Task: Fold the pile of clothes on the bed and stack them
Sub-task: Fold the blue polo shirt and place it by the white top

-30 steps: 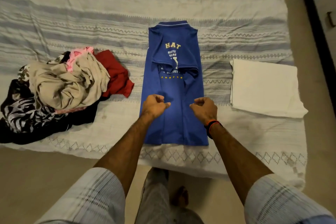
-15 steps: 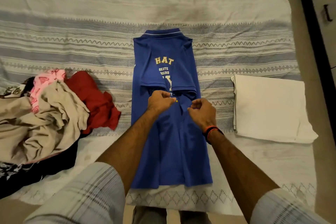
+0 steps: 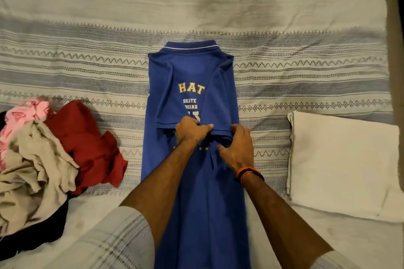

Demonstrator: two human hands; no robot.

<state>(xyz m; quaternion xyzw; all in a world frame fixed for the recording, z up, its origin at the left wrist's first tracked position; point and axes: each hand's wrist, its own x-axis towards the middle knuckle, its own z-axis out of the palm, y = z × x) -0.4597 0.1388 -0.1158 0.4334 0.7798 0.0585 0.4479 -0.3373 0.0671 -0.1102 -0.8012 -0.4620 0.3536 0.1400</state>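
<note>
A blue polo shirt (image 3: 192,72) with yellow and white lettering lies face down on the bed, collar away from me, both sides folded in to a long narrow strip. My left hand (image 3: 189,131) rests with curled fingers on the hem of the folded-in sleeves at the shirt's middle. My right hand (image 3: 237,148) sits beside it and grips the sleeve hem between fingers and thumb. A pile of unfolded clothes (image 3: 32,164) in beige, pink, red and black lies to the left. A folded white cloth (image 3: 341,164) lies flat to the right.
The bed carries a striped, patterned cover (image 3: 196,6) with bare space beyond the shirt's collar. A strip of floor (image 3: 395,50) runs along the bed's right edge.
Both hands have moved up the shirt from its lower part to the sleeve hems at its middle. The view has come closer to the bed.
</note>
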